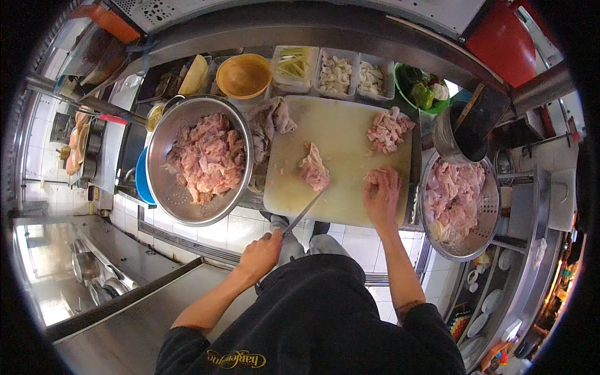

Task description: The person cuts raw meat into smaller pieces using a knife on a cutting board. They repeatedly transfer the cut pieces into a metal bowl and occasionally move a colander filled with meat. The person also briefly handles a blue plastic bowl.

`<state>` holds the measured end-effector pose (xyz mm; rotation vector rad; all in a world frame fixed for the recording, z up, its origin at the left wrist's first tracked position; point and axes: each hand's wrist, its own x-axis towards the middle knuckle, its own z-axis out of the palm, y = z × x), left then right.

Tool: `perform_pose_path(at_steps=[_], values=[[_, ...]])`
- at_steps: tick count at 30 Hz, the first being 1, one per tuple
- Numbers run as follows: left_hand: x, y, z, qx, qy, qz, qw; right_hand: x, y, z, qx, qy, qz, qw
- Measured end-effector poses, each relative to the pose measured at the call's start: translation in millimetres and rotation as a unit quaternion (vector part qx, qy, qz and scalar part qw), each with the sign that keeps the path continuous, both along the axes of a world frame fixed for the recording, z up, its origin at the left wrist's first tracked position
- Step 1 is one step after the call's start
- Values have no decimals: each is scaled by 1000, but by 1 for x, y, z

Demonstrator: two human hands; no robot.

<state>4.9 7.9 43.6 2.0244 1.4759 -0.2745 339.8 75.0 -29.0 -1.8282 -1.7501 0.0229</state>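
Observation:
My left hand [261, 253] grips the handle of a kitchen knife [303, 213]. The blade slants up and right over the near edge of a white cutting board [342, 126]. Its tip is at the lower end of a piece of raw chicken [315, 168], skin partly showing. To the right, my right hand [382, 194] is over the board with curled fingers; whether they pinch a bit of meat is unclear. Beyond it, a small pile of cut raw chicken [390, 130] lies at the board's far right corner.
Left of the board stands a steel colander [157, 140] of raw meat; right, another colander [490, 206] of chicken below a metal pot [445, 133]. A crumpled cloth [269, 119] touches the board's left. Behind are an orange bowl [243, 75], vegetable tubs [336, 72] and a green bowl [438, 110].

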Motion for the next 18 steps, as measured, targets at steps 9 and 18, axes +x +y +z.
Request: perform_pose_path(at_steps=[9,18], values=[[26,29,-9,95,-19,49,994,-82,1,-8,-54,129,173,975],[46,39,-19,127,39,0,991,-87,16,-3,-41,126,170,977]])
